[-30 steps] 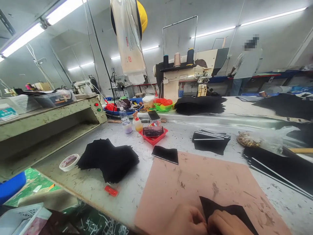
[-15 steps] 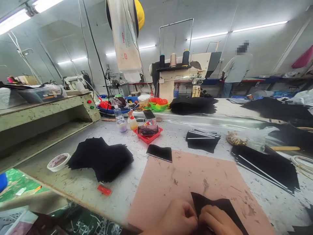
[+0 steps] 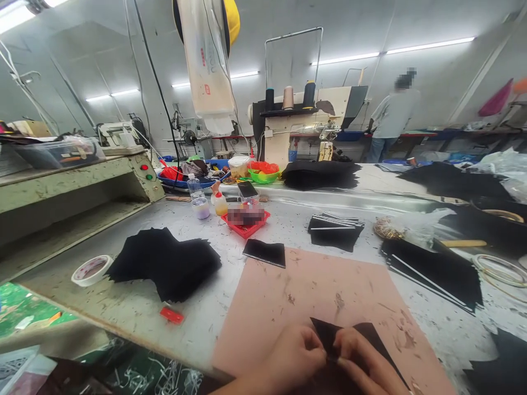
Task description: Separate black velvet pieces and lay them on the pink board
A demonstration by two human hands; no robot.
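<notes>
Black flat piece [image 3: 376, 339] is in both hands over the near part of the pink mat [image 3: 304, 296], with the left hand [image 3: 298, 351] and the right hand [image 3: 356, 351] each pinching it, fingertips close together. A small black rectangle [image 3: 265, 253] lies at the mat's far left corner, on the gray counter [image 3: 288, 216]. Farther left are a big black pile [image 3: 164, 266], a white tape roll [image 3: 78, 277] just beside it, and a little red tool [image 3: 172, 315] near the counter's edge.
</notes>
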